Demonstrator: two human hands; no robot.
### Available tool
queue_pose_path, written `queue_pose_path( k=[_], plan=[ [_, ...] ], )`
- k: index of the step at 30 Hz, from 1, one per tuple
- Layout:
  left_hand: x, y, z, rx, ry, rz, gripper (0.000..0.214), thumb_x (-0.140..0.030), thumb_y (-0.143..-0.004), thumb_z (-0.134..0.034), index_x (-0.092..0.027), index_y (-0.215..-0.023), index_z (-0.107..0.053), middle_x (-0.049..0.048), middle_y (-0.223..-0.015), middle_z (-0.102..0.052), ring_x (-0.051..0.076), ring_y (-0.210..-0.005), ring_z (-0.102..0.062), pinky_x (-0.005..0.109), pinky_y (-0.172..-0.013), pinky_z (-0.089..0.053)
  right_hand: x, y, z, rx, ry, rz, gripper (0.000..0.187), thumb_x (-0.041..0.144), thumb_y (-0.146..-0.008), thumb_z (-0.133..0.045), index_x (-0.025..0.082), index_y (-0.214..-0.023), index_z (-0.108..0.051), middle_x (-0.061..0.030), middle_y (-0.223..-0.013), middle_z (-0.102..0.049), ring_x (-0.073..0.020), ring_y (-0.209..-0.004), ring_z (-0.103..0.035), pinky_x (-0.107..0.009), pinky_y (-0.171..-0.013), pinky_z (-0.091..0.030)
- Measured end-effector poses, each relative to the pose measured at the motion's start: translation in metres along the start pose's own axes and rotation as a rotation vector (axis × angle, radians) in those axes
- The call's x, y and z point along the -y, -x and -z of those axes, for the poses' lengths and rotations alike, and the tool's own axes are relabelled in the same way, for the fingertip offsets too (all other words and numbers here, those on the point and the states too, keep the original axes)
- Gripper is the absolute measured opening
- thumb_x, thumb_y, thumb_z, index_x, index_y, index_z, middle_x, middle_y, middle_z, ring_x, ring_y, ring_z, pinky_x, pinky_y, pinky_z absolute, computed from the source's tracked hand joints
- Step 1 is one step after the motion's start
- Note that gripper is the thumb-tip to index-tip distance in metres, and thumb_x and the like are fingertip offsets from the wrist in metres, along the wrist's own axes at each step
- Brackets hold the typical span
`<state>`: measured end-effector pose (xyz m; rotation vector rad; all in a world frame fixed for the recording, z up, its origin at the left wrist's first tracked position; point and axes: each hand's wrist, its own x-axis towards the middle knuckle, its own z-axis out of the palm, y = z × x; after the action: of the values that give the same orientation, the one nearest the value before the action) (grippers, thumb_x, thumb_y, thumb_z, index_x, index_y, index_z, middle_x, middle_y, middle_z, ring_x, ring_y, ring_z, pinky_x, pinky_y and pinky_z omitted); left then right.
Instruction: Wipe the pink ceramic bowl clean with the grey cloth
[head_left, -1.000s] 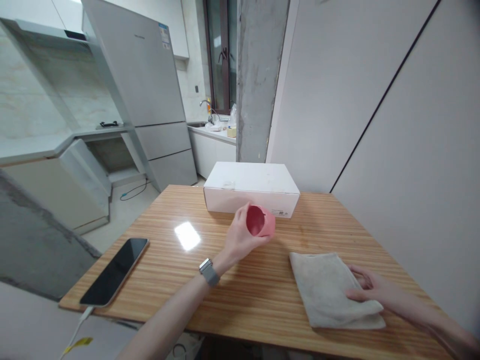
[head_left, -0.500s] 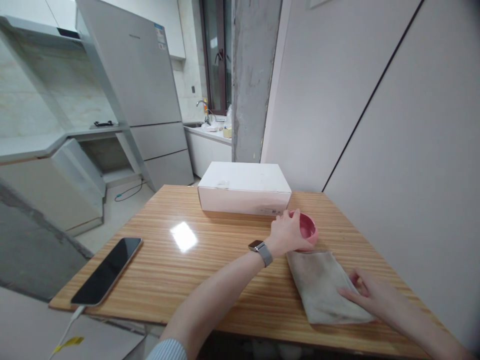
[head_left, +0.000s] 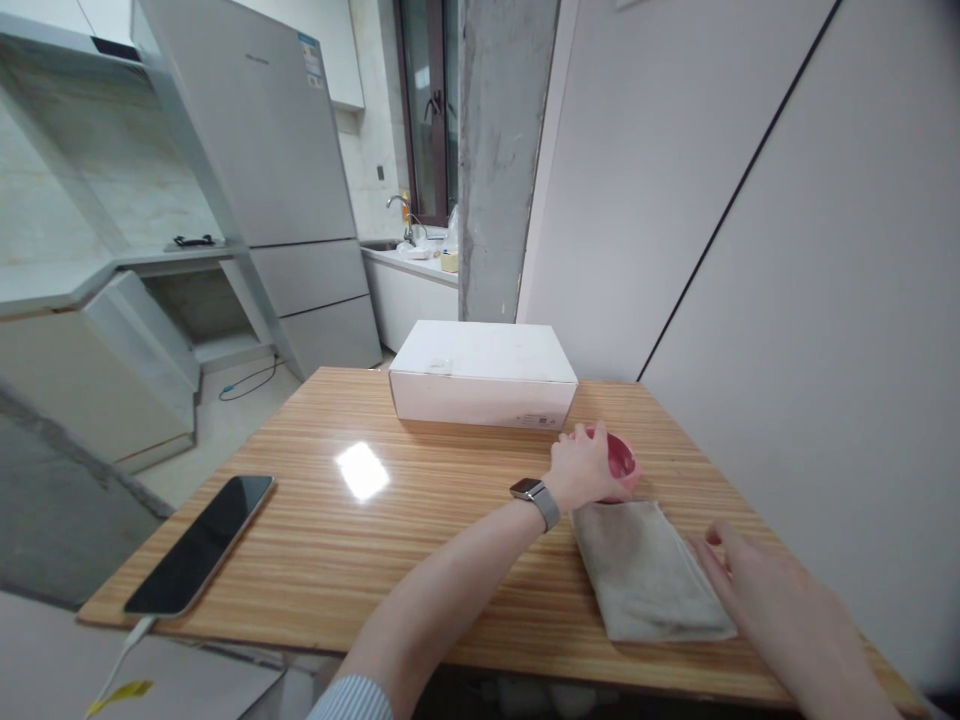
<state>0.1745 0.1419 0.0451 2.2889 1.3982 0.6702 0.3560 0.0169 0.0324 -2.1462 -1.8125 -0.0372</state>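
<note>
Head view: your left hand (head_left: 581,470) grasps the smooth, round pink cup (head_left: 626,462) by its rim, fingers over the far side, thumb on the near side. The cup sits on the wood-grained table (head_left: 435,490), near the white cardboard box (head_left: 480,400) and just beyond the cloth (head_left: 649,575); its mouth faces upward. The soft, folded grey cloth lies flat, its long axis slanting toward you. Your right hand (head_left: 772,600) is released, fingers loosely curved beside the cloth; you can't tell whether they touch.

on table (head_left: 322,540): phone (head_left: 201,545) left | cloth (head_left: 645,575) right | bowl (head_left: 627,466) behind cloth (box (head_left: 482,378) farther back)
</note>
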Motion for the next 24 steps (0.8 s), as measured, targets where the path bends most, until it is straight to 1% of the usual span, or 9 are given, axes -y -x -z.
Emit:
queue_pose_path(
  k=[2,4,7,9,11,13,16,18,24],
  plan=[
    [0.000,0.001,0.001,-0.013,0.034,-0.028,0.105,-0.066,-0.062,-0.064,-0.014,-0.145,-0.027,0.0215,-0.129,-0.049,0.041,-0.111,-0.051,0.051,-0.088,-0.045,0.021,0.000,0.005,-0.047,0.053,0.067,0.028,0.044,-0.086,-0.035,0.025,-0.078,-0.053,-0.0107,-0.076,-0.068,-0.0307,-0.066,-0.064,-0.036,-0.057,-0.035],
    [0.000,0.006,0.007,-0.063,0.098,-0.073,0.101,-0.063,-0.066,-0.063,-0.012,-0.146,-0.028,0.0207,-0.133,-0.048,0.038,-0.118,-0.047,0.050,-0.096,-0.042,0.043,0.001,0.006,-0.050,-0.102,0.118,0.026,0.042,-0.086,-0.037,0.024,-0.081,-0.054,-0.0097,-0.079,-0.068,-0.0289,-0.072,-0.064,-0.036,-0.061,-0.038],
    [0.001,0.025,0.027,-0.142,0.239,-0.139,0.066,-0.051,-0.079,-0.057,-0.016,-0.134,-0.048,0.0149,-0.131,-0.053,0.030,-0.122,-0.046,0.042,-0.104,-0.037,0.076,0.007,0.001,0.034,-0.454,0.169,0.025,0.043,-0.086,-0.043,0.024,-0.079,-0.056,-0.0051,-0.073,-0.065,-0.0234,-0.069,-0.061,-0.034,-0.068,-0.042],
    [0.006,0.046,0.044,-0.153,0.315,-0.157,0.036,-0.039,-0.085,-0.053,-0.021,-0.115,-0.063,0.0099,-0.122,-0.060,0.025,-0.116,-0.051,0.036,-0.102,-0.040,0.099,0.013,-0.006,0.132,-0.659,0.193,0.032,0.046,-0.087,-0.044,0.024,-0.067,-0.053,-0.0026,-0.064,-0.059,-0.0206,-0.064,-0.057,-0.031,-0.064,-0.042],
    [0.016,0.072,0.061,-0.186,0.364,-0.143,0.025,-0.030,-0.087,-0.050,-0.022,-0.102,-0.068,0.0074,-0.109,-0.066,0.022,-0.106,-0.057,0.034,-0.096,-0.043,0.122,0.020,-0.013,0.173,-0.856,0.163,0.037,0.048,-0.088,-0.044,0.023,-0.060,-0.048,-0.0001,-0.058,-0.052,-0.0182,-0.058,-0.052,-0.029,-0.058,-0.040],
    [0.030,0.100,0.074,-0.234,0.379,-0.089,0.022,-0.029,-0.086,-0.053,-0.021,-0.099,-0.069,0.0071,-0.102,-0.067,0.022,-0.101,-0.058,0.034,-0.091,-0.044,0.146,0.026,-0.021,0.226,-0.990,0.141,0.039,0.049,-0.087,-0.046,0.023,-0.059,-0.046,0.0016,-0.055,-0.048,-0.0162,-0.055,-0.048,-0.028,-0.056,-0.039],
    [0.057,0.137,0.084,-0.147,0.431,0.039,0.024,-0.031,-0.089,-0.048,-0.019,-0.080,-0.067,0.0032,-0.078,-0.067,0.017,-0.075,-0.060,0.028,-0.069,-0.044,0.176,0.030,-0.033,0.343,-1.141,0.129,0.041,0.051,-0.087,-0.049,0.022,-0.058,-0.044,0.0034,-0.053,-0.045,-0.0139,-0.053,-0.045,-0.026,-0.054,-0.036],
    [0.074,0.153,0.085,-0.112,0.443,0.145,0.033,-0.036,-0.090,-0.046,-0.018,-0.066,-0.059,-0.0011,-0.059,-0.056,0.013,-0.058,-0.051,0.025,-0.055,-0.036,0.188,0.031,-0.043,0.414,-1.216,0.104,0.041,0.053,-0.086,-0.050,0.022,-0.060,-0.044,0.0045,-0.052,-0.044,-0.0126,-0.051,-0.043,-0.025,-0.051,-0.034],
    [0.100,0.182,0.068,-0.139,0.507,0.285,0.040,-0.040,-0.088,-0.045,-0.019,-0.054,-0.037,-0.0051,-0.053,-0.036,0.010,-0.054,-0.037,0.024,-0.053,-0.026,0.190,0.043,-0.074,0.413,-1.236,0.034,0.045,0.060,-0.084,-0.050,0.022,-0.061,-0.041,0.0075,-0.052,-0.035,-0.0102,-0.047,-0.032,-0.024,-0.047,-0.028]
  ],
)
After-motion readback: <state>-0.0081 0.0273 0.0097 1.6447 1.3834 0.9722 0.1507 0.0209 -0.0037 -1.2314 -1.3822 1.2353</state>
